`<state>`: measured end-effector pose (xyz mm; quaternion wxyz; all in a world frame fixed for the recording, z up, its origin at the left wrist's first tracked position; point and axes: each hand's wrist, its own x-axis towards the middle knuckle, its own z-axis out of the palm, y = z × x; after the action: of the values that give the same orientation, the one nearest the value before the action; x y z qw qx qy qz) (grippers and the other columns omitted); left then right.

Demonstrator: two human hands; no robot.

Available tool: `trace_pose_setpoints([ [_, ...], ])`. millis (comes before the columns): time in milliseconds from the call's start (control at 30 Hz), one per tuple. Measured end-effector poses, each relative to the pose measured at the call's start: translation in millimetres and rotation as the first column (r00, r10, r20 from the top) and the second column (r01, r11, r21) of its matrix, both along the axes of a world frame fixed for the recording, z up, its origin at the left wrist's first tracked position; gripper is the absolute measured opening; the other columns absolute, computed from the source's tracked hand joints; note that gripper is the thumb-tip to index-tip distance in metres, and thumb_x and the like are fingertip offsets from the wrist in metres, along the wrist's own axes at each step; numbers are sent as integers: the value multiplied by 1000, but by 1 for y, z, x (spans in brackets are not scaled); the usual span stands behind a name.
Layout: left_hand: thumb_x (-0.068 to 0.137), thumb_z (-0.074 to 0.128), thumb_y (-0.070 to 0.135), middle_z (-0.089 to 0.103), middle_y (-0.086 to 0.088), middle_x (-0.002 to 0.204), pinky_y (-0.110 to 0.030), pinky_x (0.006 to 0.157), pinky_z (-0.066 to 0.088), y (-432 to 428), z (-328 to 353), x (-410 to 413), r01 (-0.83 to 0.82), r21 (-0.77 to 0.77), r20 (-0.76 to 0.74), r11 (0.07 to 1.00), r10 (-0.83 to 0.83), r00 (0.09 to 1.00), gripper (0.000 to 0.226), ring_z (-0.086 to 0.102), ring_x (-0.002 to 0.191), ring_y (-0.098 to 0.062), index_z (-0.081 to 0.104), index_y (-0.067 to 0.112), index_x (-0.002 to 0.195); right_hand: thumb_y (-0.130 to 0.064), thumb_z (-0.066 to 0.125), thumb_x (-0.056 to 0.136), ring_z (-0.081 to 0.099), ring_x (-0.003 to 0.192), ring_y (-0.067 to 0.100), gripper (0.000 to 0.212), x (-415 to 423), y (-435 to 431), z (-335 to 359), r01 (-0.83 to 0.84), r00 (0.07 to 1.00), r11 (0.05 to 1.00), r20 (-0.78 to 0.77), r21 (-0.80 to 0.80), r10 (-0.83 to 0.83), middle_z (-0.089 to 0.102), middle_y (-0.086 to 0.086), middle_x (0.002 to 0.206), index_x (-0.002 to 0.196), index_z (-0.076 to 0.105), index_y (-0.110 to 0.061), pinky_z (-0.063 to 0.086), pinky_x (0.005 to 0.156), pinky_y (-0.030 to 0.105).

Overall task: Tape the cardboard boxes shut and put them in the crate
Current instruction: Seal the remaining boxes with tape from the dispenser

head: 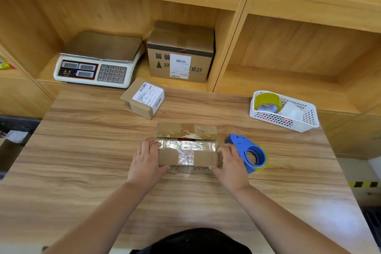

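Note:
A flat cardboard box [186, 147] with shiny clear tape across its flaps lies in the middle of the wooden table [82, 150]. My left hand [146, 161] holds its left end, thumb at the front and fingers over the top. My right hand [231, 164] holds the right end the same way. A blue tape dispenser [250, 153] rests on the table just right of my right hand. A small labelled box [144, 98] sits further back, and a bigger labelled box [180, 52] stands in the shelf behind it.
A white basket [305, 123] holding a yellow tape roll [267, 102] sits at the table's back right. A weighing scale [99, 60] stands in the shelf at left. A dark crate edge [16, 125] shows beside the table's left side.

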<state>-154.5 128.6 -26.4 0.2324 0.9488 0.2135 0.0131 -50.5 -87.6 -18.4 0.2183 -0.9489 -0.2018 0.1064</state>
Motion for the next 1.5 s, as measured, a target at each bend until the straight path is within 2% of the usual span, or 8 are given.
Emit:
trace_pose_setpoints([
  [100,58,85,40,33,-11,145,-41,117,11,1,-2,11,120,188,3,975,-123,992,105,26,140,-30,33,6,143,-34,75,77,19,141,19,87,5,6,8,-103,992,991,67,-90,109,16,2,153,146,27,-12,17,114,28],
  [267,85,55,56,-17,5,156,-35,109,-28,1,-4,30,397,259,-258,880,-333,907,99,-29,135,-8,-9,17,151,-48,61,84,-17,145,13,104,21,22,10,-402,904,827,-28,-393,427,-16,-1,159,151,-12,-15,-12,118,36],
  [700,91,49,51,-21,3,156,-32,108,-25,0,-13,35,409,200,-288,890,-346,893,93,-30,132,-10,-18,17,146,-51,65,78,-7,147,18,102,29,49,12,-462,878,755,-123,-465,462,-3,4,160,150,4,-12,2,117,47],
  [933,94,38,55,-33,2,145,-37,112,-23,0,-17,31,434,275,-298,858,-353,887,89,-31,136,-14,-30,16,136,-60,57,82,-12,146,16,107,37,32,5,-471,856,714,-75,-518,511,-12,2,160,152,-9,-14,-10,117,49],
  [1000,91,46,56,-25,-1,150,-36,113,-21,-1,-16,30,431,290,-253,855,-366,896,94,-21,140,-16,-22,15,140,-68,48,83,-15,146,14,104,40,22,3,-471,861,733,-78,-491,502,-15,-2,159,152,-9,-15,-11,118,46],
  [1133,58,76,61,39,-7,148,-38,114,3,1,-17,23,459,223,-265,860,-400,878,113,29,140,-19,25,9,144,-81,10,75,7,147,13,101,40,7,3,-417,908,878,-65,-235,414,14,-2,159,151,23,-15,0,119,29],
  [1233,68,54,66,42,-6,147,-36,114,4,1,-20,10,446,168,-244,879,-401,883,95,21,140,-14,34,11,142,-51,48,93,20,143,12,65,43,-3,3,-290,957,954,-54,-71,287,27,-4,155,146,34,-17,16,117,27],
  [1500,86,28,66,49,-1,142,-26,115,-4,-12,-14,16,261,182,-30,948,-260,965,75,31,139,-14,54,12,132,-39,62,90,16,144,8,77,55,0,-1,-235,952,972,-201,13,232,16,-9,158,152,19,-25,16,114,23],
])
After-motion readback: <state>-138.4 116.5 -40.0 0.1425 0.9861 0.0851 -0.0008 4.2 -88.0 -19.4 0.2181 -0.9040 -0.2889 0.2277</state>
